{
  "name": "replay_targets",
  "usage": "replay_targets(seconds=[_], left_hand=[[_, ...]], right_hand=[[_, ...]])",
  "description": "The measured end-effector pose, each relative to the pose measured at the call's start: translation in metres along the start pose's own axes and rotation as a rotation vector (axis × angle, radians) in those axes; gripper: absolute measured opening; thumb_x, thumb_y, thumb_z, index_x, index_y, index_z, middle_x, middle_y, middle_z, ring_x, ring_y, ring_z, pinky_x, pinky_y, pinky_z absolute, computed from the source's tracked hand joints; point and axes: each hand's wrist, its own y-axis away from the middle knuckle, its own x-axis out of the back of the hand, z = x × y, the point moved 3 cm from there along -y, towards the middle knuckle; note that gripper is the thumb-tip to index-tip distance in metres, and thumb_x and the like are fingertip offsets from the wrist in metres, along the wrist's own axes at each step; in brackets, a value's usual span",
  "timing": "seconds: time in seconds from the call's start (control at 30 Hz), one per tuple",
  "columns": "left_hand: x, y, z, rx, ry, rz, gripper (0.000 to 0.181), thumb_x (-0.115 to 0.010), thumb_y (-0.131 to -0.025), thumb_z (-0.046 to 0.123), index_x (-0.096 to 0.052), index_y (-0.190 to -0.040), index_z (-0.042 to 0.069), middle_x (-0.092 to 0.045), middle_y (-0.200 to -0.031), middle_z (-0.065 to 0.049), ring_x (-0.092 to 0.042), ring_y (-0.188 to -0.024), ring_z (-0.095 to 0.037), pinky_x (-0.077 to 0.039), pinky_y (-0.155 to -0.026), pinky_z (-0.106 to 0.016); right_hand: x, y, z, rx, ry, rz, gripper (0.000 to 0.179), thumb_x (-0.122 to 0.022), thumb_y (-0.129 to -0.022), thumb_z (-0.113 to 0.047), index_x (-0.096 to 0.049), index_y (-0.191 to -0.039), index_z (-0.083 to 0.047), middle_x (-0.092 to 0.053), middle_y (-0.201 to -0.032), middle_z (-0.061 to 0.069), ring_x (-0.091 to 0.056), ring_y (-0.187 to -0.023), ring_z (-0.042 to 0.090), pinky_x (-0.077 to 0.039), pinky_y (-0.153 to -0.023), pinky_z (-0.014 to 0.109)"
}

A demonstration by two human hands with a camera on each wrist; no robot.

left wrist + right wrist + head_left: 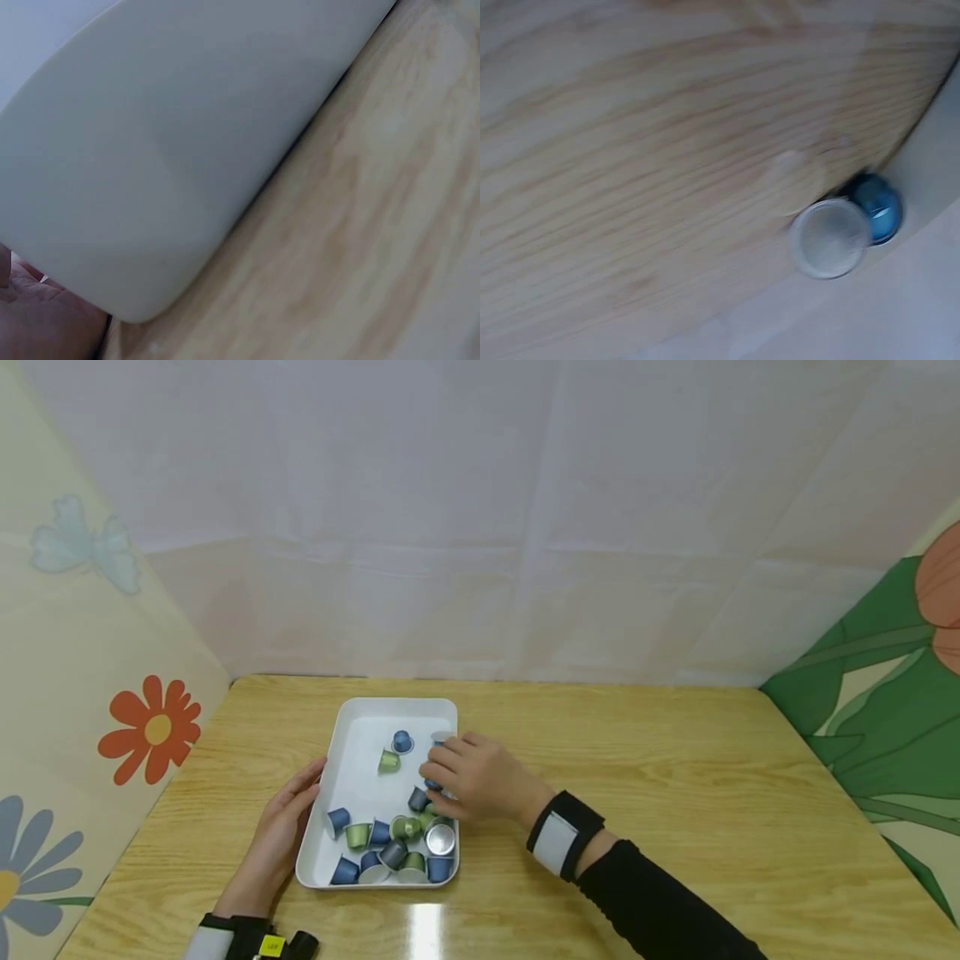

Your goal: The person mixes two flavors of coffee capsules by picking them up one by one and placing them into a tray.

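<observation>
A white tray (360, 789) lies on the wooden table and holds several blue and green coffee capsules, most of them heaped at its near end (393, 852). My left hand (288, 814) rests with straight fingers against the tray's left wall (187, 150); its palm (37, 319) shows beside the tray's corner. My right hand (468, 777) hovers over the tray's right side with fingers curled down. A foil-lidded blue capsule (442, 738) (844, 232) lies by the rim just past its fingertips. Another blue capsule (432, 784) peeks from under the fingers; whether they grip it is hidden.
A lone blue capsule (402, 742) and a green one (388, 762) lie in the tray's far half. The wooden table (637, 793) stretches to the right. Fabric walls close off the back and both sides.
</observation>
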Motion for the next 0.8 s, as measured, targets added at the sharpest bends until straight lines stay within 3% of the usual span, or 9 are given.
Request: replay_targets(seconds=[0.27, 0.43, 0.8], left_hand=[[0.000, 0.000, 0.000, -0.006, -0.006, 0.001, 0.047, -0.035, -0.108, 0.018, -0.032, -0.155, 0.013, -0.026, -0.161, 0.000, -0.027, -0.145, -0.016, -0.024, -0.117, -0.034], [-0.001, 0.000, 0.001, -0.009, 0.000, -0.002, 0.047, -0.035, -0.108, 0.018, -0.032, -0.155, 0.013, -0.026, -0.161, 0.000, -0.027, -0.145, -0.017, -0.024, -0.117, -0.034], [-0.002, -0.001, 0.001, -0.021, -0.002, -0.006, 0.048, -0.036, -0.108, 0.017, -0.031, -0.155, 0.011, -0.026, -0.161, -0.002, -0.028, -0.144, -0.018, -0.025, -0.117, -0.033]], right_hand=[[0.003, -0.024, -0.025, 0.106, -0.065, 0.047, 0.019, -0.060, -0.091, -0.036, -0.068, -0.091, -0.019, -0.064, -0.085, -0.007, -0.057, -0.072, 0.008, -0.048, -0.063, 0.022], [0.002, -0.029, -0.034, 0.115, -0.102, 0.049, 0.016, -0.062, -0.090, -0.035, -0.068, -0.090, -0.020, -0.063, -0.084, -0.007, -0.056, -0.072, 0.007, -0.046, -0.062, 0.021], [-0.002, -0.029, -0.040, 0.154, -0.201, -0.051, 0.017, -0.061, -0.093, -0.032, -0.070, -0.100, -0.019, -0.066, -0.093, -0.007, -0.059, -0.081, 0.007, -0.049, -0.070, 0.019]])
